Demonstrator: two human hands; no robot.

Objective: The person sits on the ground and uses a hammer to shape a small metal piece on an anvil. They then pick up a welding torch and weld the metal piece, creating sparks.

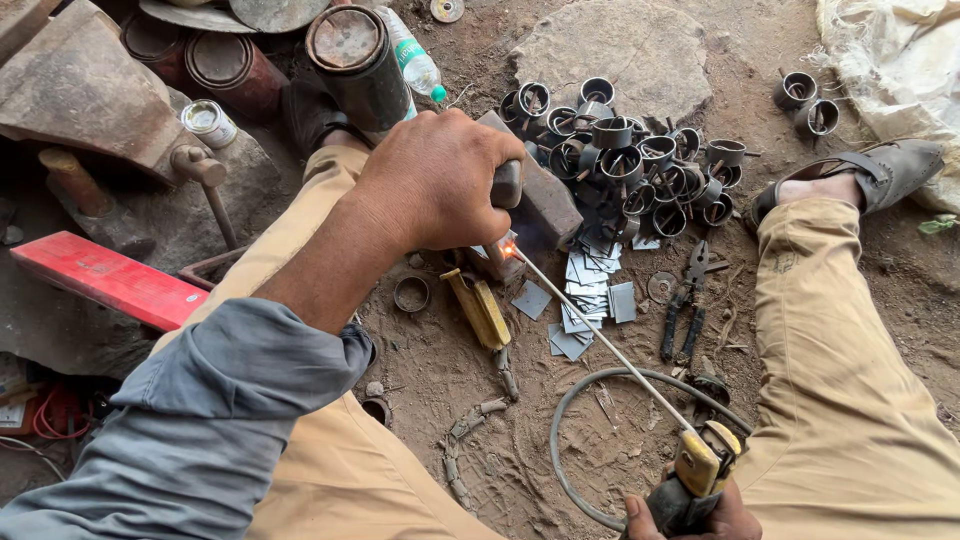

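Meanwhile, both hands clench: left [440, 180] on a metal block [540, 205], right [690, 515] gripping the yellow electrode holder [700, 462].

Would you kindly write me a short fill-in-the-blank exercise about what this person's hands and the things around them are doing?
1. The right hand grips a holder whose thin rod ends in a glowing ____ tip.
2. The left hand presses down on a metal ____.
3. The pliers lie on the ____.
4. The plastic bottle has a ____ cap.

Missing words: orange; block; ground; green
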